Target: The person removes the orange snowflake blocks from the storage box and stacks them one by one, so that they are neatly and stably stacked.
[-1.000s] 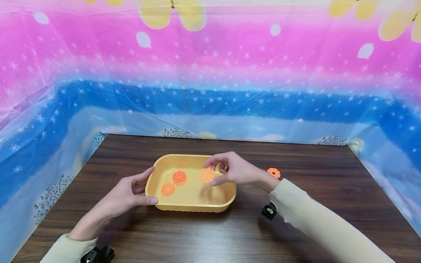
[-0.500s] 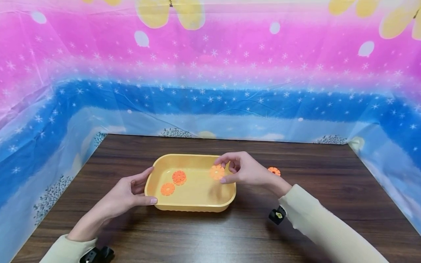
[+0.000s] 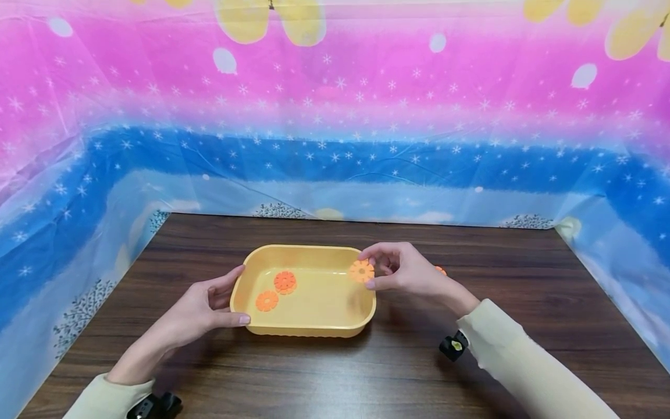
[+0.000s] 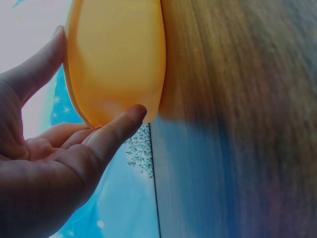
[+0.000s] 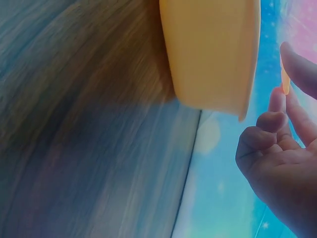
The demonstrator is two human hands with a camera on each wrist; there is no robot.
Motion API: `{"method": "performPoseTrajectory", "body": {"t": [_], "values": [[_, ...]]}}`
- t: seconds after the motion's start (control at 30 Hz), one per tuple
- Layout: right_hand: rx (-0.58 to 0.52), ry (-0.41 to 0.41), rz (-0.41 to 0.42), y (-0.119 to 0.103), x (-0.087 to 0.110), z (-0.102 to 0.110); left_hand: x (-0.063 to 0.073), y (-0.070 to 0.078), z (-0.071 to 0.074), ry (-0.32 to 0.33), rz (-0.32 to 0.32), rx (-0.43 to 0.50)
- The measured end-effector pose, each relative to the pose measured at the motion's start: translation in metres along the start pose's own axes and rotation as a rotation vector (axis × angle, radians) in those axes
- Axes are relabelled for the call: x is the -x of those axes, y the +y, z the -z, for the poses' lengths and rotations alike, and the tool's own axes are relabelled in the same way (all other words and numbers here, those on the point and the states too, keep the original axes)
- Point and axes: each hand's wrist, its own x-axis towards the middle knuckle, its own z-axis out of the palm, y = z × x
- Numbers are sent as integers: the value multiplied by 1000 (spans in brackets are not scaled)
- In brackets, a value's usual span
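Note:
A yellow plastic basin (image 3: 309, 333) stands on the wooden table in the head view. My left hand (image 3: 196, 305) grips its left end, the thumb on the near corner of the rim and the fingers against the outer wall. The left wrist view also has this hand (image 4: 74, 148) at the basin wall (image 4: 119, 54). Over the basin's right end, my right hand (image 3: 405, 270) pinches an orange notched disc (image 3: 362, 271) by its edge. That disc (image 5: 285, 77) appears edge-on between thumb and finger in the right wrist view, above the rim.
Inside the basin, toward the left, lie several orange notched discs (image 3: 267, 301), some overlapping. Another orange disc (image 3: 441, 270) on the table (image 3: 502, 262) is mostly hidden behind the right wrist. A patterned cloth (image 3: 335, 151) surrounds the table at the back and sides.
My right hand has moved right with the pinched disc, from over the basin's inside to its right end. The left hand and the basin have stayed in place.

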Motion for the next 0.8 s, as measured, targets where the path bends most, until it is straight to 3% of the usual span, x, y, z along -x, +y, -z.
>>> {"method": "performPoseTrajectory", "body": {"t": [0.57,0.8], "values": [[24,73,-108,22,19,28,0,-1,0,2,-7,-21],[40,97,-144,11,29,41,1,-1,0,-15,-26,0]]}}
